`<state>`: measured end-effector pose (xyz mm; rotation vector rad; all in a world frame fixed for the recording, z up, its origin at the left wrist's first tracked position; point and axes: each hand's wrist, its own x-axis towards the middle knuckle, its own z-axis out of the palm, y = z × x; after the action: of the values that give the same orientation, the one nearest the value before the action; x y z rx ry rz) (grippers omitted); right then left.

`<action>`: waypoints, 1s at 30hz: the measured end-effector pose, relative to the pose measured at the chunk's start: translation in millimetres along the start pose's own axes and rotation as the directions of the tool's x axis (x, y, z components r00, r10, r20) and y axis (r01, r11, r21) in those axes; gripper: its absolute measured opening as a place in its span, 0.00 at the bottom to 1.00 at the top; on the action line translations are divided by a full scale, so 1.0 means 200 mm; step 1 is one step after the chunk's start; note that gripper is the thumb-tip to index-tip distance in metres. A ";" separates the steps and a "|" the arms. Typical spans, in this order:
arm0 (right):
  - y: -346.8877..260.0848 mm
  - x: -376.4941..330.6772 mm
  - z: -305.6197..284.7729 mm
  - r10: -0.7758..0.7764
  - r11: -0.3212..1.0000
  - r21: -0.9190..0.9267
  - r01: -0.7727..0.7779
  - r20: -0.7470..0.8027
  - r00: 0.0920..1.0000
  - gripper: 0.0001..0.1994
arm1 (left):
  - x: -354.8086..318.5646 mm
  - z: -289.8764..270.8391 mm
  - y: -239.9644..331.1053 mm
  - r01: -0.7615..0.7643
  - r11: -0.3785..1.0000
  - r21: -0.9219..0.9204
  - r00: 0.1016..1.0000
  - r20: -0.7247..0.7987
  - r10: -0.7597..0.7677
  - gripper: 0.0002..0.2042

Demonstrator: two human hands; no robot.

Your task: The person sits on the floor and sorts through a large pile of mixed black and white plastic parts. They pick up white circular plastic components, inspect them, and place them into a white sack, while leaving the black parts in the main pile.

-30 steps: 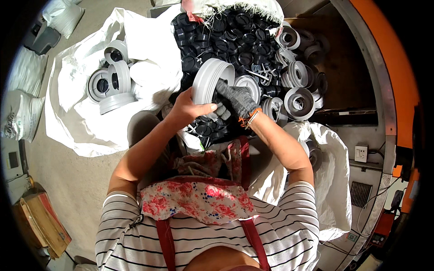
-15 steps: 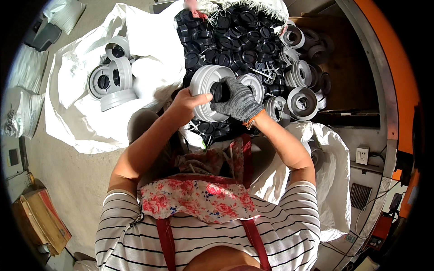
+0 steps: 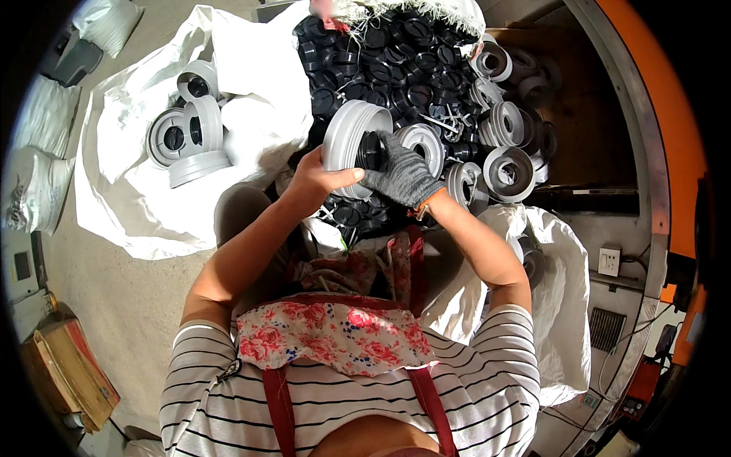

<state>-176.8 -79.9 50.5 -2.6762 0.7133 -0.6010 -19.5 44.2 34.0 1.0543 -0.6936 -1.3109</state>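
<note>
My bare left hand (image 3: pixel 314 181) grips a grey ribbed plastic ring fitting (image 3: pixel 346 135) by its near left side, thumb across the rim. In a grey knit glove, my right hand (image 3: pixel 403 174) closes its fingers on a black plastic cap (image 3: pixel 371 150) at the opening of that fitting. The gloved fingers hide part of the cap, so I cannot tell how far in it sits. Beneath and beyond both hands lies a heap of black caps (image 3: pixel 381 72) in a white woven sack. Another grey ring fitting (image 3: pixel 422 145) rests just right of the gloved hand.
To the left, an open white sack (image 3: pixel 114 194) holds several grey fittings (image 3: pixel 199 166) with black centres. More grey fittings (image 3: pixel 509 175) are piled at the right, beside a brown box (image 3: pixel 594 145). An orange machine frame (image 3: pixel 647 91) bounds the right side. Cardboard (image 3: pixel 76 369) stands lower left.
The held fitting has turned so its opening faces more to the right, showing more of its outer wall. Both hands have shifted slightly with it and keep their hold.
</note>
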 end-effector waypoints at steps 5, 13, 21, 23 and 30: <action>-0.01 0.07 -0.10 0.348 0.801 0.177 -0.572 0.640 0.685 0.30 | -0.03 0.02 0.04 0.023 0.999 -0.039 0.997 -0.071 -0.026 0.24; -0.02 0.05 -0.02 0.293 0.763 0.465 -0.449 0.370 0.882 0.27 | 0.00 -0.02 0.06 0.085 0.993 -0.076 0.996 -0.035 -0.088 0.21; -0.09 0.08 -0.07 -0.009 0.993 0.116 -0.021 0.251 0.968 0.39 | 0.01 -0.06 0.03 0.111 0.984 -0.140 0.992 0.076 -0.101 0.22; -0.06 0.06 -0.08 -0.213 0.977 0.047 0.208 0.227 0.950 0.38 | 0.01 -0.07 0.03 0.132 0.979 -0.157 0.987 0.115 -0.115 0.22; -0.10 0.07 -0.09 0.045 0.947 0.289 -0.142 0.319 0.947 0.27 | -0.02 -0.02 0.02 0.100 0.975 -0.197 0.994 0.072 -0.087 0.20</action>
<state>-166.9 -73.3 78.4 -2.3540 0.5986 -0.2335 -14.7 47.7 37.5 0.8945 -0.5510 -1.4685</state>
